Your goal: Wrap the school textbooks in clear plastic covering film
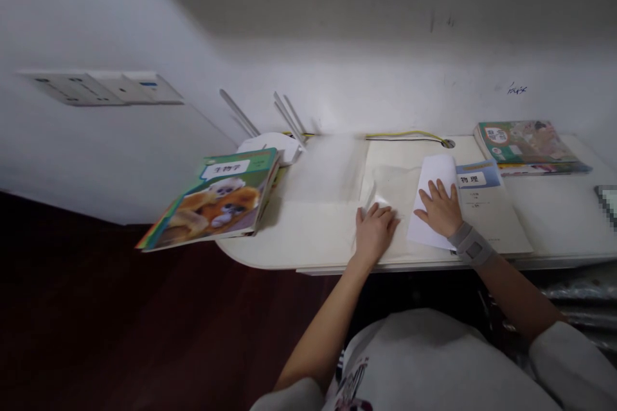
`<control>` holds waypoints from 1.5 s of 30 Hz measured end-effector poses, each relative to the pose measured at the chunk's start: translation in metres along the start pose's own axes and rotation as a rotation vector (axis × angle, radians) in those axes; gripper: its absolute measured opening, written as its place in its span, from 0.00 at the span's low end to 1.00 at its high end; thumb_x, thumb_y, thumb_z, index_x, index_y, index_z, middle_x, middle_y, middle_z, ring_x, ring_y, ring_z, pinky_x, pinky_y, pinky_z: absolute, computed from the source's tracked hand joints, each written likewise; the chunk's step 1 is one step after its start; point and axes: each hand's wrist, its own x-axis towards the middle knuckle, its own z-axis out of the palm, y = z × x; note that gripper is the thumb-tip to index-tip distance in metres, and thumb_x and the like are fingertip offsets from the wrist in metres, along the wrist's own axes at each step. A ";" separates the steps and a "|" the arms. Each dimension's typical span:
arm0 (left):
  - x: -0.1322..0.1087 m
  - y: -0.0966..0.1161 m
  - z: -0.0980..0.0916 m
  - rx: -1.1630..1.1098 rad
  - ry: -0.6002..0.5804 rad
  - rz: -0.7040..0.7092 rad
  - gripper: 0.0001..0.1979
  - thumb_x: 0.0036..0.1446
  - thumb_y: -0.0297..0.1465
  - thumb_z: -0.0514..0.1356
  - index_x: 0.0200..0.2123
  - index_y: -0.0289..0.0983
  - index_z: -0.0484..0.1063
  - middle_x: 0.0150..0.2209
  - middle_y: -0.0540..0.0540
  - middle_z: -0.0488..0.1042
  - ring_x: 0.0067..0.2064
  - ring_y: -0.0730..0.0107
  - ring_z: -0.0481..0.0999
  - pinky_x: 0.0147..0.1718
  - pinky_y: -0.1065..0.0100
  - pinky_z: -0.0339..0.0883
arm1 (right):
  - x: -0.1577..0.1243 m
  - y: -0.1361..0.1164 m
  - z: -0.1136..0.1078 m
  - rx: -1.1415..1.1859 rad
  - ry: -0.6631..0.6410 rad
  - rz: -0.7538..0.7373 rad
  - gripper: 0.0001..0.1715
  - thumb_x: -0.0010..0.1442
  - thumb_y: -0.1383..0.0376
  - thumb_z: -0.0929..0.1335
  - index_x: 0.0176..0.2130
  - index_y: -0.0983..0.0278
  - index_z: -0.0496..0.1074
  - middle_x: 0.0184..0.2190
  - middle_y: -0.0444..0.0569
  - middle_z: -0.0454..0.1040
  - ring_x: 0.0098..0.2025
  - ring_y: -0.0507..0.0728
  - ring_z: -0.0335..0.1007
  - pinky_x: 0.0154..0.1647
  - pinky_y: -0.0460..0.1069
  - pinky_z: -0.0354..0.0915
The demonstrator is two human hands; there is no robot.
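Note:
A textbook (pixel 496 218) with a blue band and the characters 物理 lies on the white desk, a white paper flap (pixel 434 170) covering its left part. My right hand (pixel 441 207), with a grey band at the wrist, presses flat on this flap, fingers spread. Left of it, a clear plastic sheet (pixel 402 186) extends over the desk. On the sheet's left part rests my left hand (pixel 375 231), palm down, its fingers slightly bent and apart. A crease of plastic rises just beyond those fingertips.
Biology textbooks (pixel 216 199) overhang the desk's left end. Behind them stands a white router (pixel 272 144) with antennas. A blurred translucent sheet (pixel 325 170) lies beside it. More books (pixel 530 141) are stacked at the right back. A yellow cable (pixel 409 133) runs along the wall.

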 end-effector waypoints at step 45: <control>-0.005 0.012 0.007 0.080 -0.056 0.083 0.31 0.61 0.49 0.44 0.61 0.37 0.57 0.62 0.39 0.59 0.64 0.47 0.53 0.59 0.46 0.50 | 0.086 0.019 0.009 0.274 -0.134 0.198 0.36 0.58 0.58 0.63 0.62 0.68 0.53 0.65 0.63 0.47 0.67 0.69 0.35 0.60 0.69 0.43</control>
